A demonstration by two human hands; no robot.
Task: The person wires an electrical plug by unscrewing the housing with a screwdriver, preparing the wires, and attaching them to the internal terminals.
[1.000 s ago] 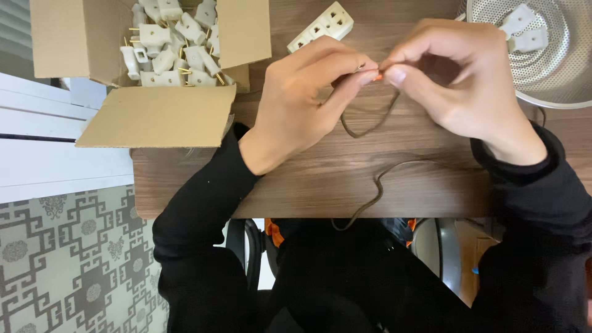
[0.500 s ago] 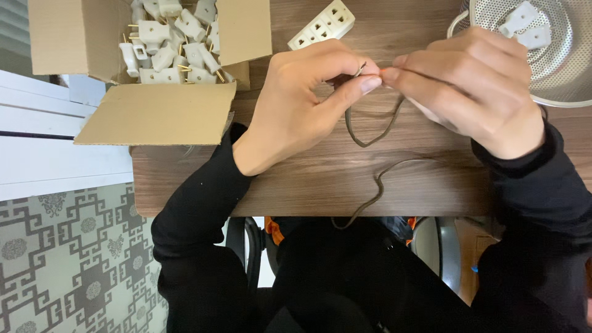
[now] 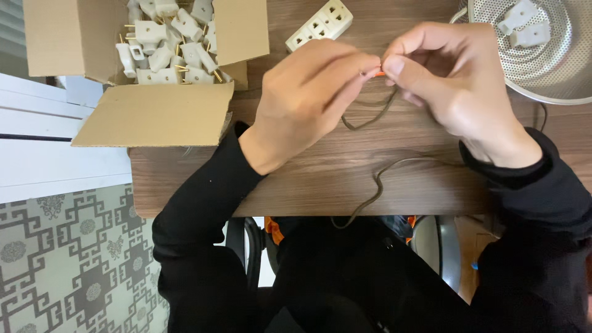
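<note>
Thin brown cord [image 3: 377, 185], w/ a small orange bit at its end, pinched above the wooden table [image 3: 320, 179] between the fingertips of both hands, roughly centre-top of view. Left hand [image 3: 308, 102]: thumb and forefinger closed on the cord end; back of hand toward camera. Right hand [image 3: 459, 86]: fingers likewise closed on the same end, tips touching those of the left hand; which strand each finger grips cannot be told. From the pinch the cord drops in a short loop under the hands, then reappears near the right wrist, snakes across the tabletop and runs off the near edge toward the person's lap. Both arms in black sleeves. Behind the left hand: white multi-outlet adapter [image 3: 319, 24] lying flat on the table, apart from the hands. Far left: open cardboard box [image 3: 154, 114], flaps spread, holding a heap of white plugs [image 3: 169, 46] w/ brass prongs. Far right: perforated metal bowl [image 3: 555, 74] w/ two white plug parts [image 3: 523, 24] inside. Below the table edge: patterned grey floor [image 3: 61, 271] at left.
</note>
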